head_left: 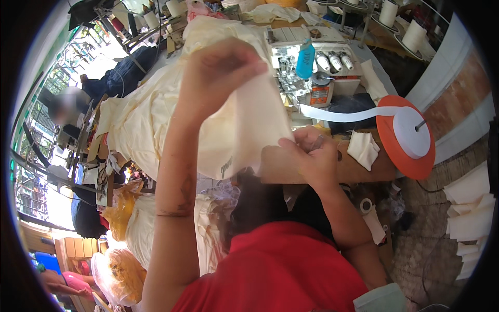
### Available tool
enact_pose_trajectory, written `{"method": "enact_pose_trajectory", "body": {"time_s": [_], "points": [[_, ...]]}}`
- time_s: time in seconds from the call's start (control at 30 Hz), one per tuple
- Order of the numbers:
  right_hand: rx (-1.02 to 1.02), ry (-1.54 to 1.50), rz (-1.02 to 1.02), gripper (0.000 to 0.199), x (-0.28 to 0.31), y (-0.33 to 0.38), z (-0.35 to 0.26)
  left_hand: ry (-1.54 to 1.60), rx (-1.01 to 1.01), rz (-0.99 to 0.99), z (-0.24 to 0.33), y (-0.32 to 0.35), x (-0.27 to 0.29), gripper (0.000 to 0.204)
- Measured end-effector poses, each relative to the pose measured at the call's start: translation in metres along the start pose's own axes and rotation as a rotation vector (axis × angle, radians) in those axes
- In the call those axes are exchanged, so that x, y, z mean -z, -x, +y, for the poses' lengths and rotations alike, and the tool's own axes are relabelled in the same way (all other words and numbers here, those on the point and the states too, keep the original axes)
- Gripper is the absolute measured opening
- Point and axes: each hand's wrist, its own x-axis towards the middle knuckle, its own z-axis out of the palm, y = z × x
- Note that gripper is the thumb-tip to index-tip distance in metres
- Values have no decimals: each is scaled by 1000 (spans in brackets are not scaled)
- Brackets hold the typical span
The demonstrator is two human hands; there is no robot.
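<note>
My left hand (221,78) is raised in the middle, slightly blurred, its thumb and fingers pinching the top edge of a cream cloth piece (257,117). The cloth hangs down from it, with dark printing near its lower edge. Lower and to the right, my right hand (314,158) is closed with the thumb on the cloth's lower right corner. A small metallic thing (317,142) shows at its fingers; I cannot tell what it is. Beyond the cloth stands a sewing machine (330,67) with a blue bottle (305,60) on it.
White tape (343,113) runs from the machine to a roll (410,130) on an orange disc. A large cream cloth heap (138,130) lies left. A folded cloth piece (364,151) rests right. Thread cones (414,36) stand behind. Stacked cloth (473,223) hangs far right. Another person (67,281) is lower left.
</note>
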Motion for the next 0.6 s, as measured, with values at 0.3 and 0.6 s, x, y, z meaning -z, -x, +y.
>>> {"method": "enact_pose_trajectory", "body": {"time_s": [0.3, 0.6], "points": [[-116, -65, 28, 16, 13, -9, -16, -74, 242, 94, -40, 1, -8, 18], [-390, -137, -56, 17, 20, -4, 22, 13, 293, 58, -122, 4, -25, 15]]}}
